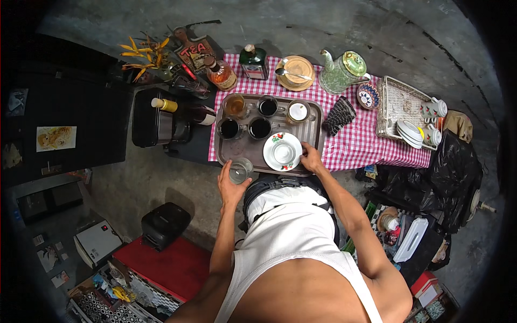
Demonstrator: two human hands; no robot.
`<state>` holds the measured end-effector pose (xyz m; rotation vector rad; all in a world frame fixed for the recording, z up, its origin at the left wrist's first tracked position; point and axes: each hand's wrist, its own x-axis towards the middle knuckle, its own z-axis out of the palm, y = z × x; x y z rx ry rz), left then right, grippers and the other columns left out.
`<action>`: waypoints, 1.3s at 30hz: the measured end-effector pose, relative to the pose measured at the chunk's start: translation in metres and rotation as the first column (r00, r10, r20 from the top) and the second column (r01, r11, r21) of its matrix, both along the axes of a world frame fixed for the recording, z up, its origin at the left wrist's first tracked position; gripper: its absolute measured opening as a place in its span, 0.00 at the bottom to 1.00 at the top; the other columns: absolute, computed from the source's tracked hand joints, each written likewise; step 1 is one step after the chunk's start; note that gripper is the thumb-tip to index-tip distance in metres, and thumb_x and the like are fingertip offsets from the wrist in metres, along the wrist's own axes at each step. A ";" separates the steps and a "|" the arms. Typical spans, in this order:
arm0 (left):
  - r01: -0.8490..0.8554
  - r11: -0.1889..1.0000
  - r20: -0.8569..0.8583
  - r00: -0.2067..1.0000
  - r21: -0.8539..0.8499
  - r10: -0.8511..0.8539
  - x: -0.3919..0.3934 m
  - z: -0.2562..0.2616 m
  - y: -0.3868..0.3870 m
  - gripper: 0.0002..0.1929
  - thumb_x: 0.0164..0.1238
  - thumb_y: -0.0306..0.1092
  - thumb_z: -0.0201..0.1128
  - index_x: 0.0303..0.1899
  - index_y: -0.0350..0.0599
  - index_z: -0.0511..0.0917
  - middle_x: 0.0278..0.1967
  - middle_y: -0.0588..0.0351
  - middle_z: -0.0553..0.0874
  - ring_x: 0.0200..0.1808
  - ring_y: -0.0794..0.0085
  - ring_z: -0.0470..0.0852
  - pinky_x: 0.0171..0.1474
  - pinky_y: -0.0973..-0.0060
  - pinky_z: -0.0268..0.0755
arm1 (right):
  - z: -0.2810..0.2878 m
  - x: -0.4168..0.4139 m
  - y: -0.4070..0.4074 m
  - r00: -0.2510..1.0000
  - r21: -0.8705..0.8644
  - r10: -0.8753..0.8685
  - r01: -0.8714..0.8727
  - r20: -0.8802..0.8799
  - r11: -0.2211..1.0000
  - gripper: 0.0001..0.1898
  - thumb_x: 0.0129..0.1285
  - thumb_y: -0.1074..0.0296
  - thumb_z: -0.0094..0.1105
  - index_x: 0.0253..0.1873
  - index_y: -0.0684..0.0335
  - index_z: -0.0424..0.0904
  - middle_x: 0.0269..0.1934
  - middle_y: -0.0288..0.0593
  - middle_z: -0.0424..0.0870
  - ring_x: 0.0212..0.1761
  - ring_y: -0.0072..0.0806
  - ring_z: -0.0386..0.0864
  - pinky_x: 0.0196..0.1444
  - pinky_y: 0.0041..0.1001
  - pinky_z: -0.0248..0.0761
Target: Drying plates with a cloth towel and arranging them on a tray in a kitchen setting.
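My left hand [233, 183] holds a clear glass [241, 170] at the near left corner of a brown serving tray [238, 151]. With fingers at its right rim, my right hand [311, 157] grips a white saucer [268, 149] with a painted floral pattern, over the tray's near right part. A small clear or white vessel [284, 152] sits at the saucer's centre. Farther back on the tray are several glass mugs: one holds amber liquid [235, 105], others dark liquid [260, 128]. A lidded glass jar [298, 112] stands at the tray's back right.
On the checked cloth [355, 149] are a green enamel teapot [341, 72], a dark patterned cloth [340, 116], a patterned bowl [368, 96] and a wicker basket [381, 117] with cups and saucers. Behind the tray stand a green bottle [254, 62], an amber bottle [222, 74] and a wooden plate [309, 84].
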<state>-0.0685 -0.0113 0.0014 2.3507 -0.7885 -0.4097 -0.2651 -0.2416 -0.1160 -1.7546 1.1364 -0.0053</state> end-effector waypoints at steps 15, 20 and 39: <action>-0.035 0.999 -0.037 0.999 -0.025 0.034 0.007 -0.004 0.008 0.45 0.33 0.32 0.80 0.62 0.42 0.70 0.61 0.47 0.75 0.62 0.52 0.73 0.65 0.60 0.62 | 0.004 0.023 0.019 0.999 0.167 -0.008 0.013 -0.032 0.986 0.27 0.51 0.77 0.59 0.59 0.65 0.72 0.42 0.53 0.84 0.47 0.44 0.83 0.51 0.35 0.76; -0.038 0.999 -0.041 0.998 -0.030 0.036 0.008 -0.002 0.008 0.45 0.33 0.32 0.80 0.62 0.42 0.70 0.61 0.46 0.75 0.62 0.52 0.73 0.64 0.61 0.62 | 0.002 0.033 0.034 0.998 0.285 -0.053 0.037 0.046 0.958 0.21 0.57 0.84 0.57 0.58 0.71 0.69 0.37 0.47 0.82 0.33 0.31 0.85 0.35 0.27 0.82; 0.070 0.998 -0.099 0.993 0.000 -0.070 0.005 0.024 0.000 0.45 0.32 0.32 0.81 0.61 0.42 0.71 0.59 0.47 0.77 0.59 0.51 0.74 0.62 0.62 0.65 | -0.006 0.024 0.031 0.994 0.212 0.104 -0.098 -0.018 0.972 0.24 0.57 0.73 0.62 0.59 0.69 0.72 0.39 0.50 0.84 0.43 0.38 0.83 0.50 0.32 0.74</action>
